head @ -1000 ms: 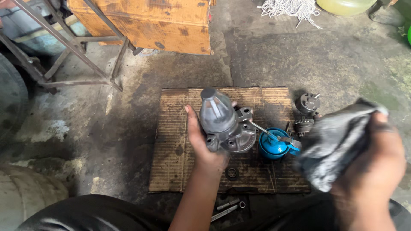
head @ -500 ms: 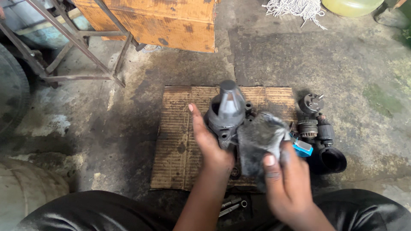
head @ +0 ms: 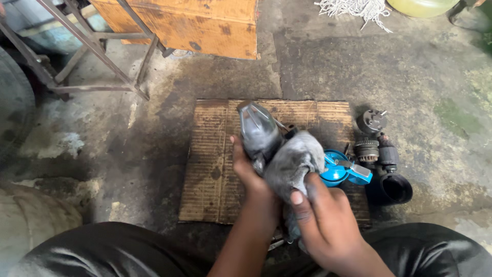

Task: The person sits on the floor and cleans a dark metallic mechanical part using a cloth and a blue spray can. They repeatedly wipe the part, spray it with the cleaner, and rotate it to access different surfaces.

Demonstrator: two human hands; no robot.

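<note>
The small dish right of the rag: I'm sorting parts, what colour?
Bright blue dish, clearest in the head view.

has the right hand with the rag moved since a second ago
Yes. The right hand has carried the grey rag leftward, from out past the blue tin to press against the metal part over the cardboard mat.

Soft, even daylight, with a mostly sharp picture.

You work in diffuse light with no hard shadows; only a faint shade lies under your left hand [head: 246,169] and right hand [head: 323,220]. The concrete floor [head: 400,77] reads brightest at upper right, while the lower left corner falls dim. A dull sheen sits on the grey metal housing [head: 258,131]. Your hands look slightly soft, and the frame's edges bend a little.
</note>
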